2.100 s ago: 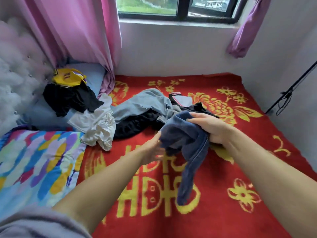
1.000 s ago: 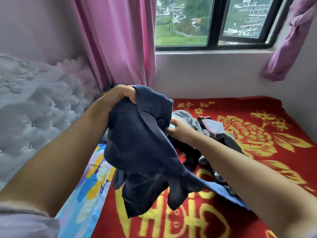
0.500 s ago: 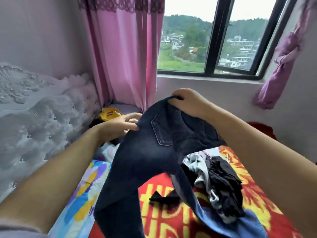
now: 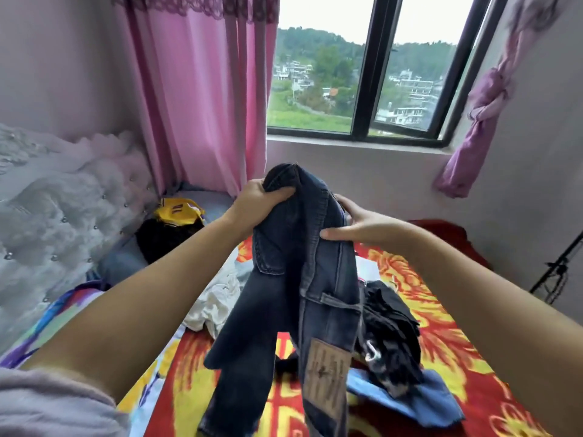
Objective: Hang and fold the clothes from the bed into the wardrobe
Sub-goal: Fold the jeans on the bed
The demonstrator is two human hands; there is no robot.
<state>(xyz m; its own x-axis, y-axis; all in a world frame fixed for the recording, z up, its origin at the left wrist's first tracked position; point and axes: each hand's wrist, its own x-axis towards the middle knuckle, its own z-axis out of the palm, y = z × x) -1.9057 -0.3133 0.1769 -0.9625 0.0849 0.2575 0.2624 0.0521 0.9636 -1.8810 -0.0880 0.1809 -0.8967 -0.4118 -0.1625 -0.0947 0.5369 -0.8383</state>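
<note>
So the jeans (image 4: 303,279) are hanging in the middle over the bed (image 4: 441,335), with the left hand (image 4: 255,205) gripping the top and the right hand (image 4: 356,225) holding them just to the right. Behind the jeans, a pile of clothes (image 4: 388,323) is sitting on the bed to the right and a shirt (image 4: 214,301) is lying to the left. Farther back left, a cap (image 4: 178,209) is resting on more clothes by the headboard (image 4: 63,209). The window (image 4: 362,83) is sitting behind it all, curtain (image 4: 202,96) hanging on its left.

arms: both bare, nothing on the wrists | sleeve (image 4: 53,402): pale lilac-grey, soft knit, bunched up way behind the left hand (image 4: 255,205)
</note>
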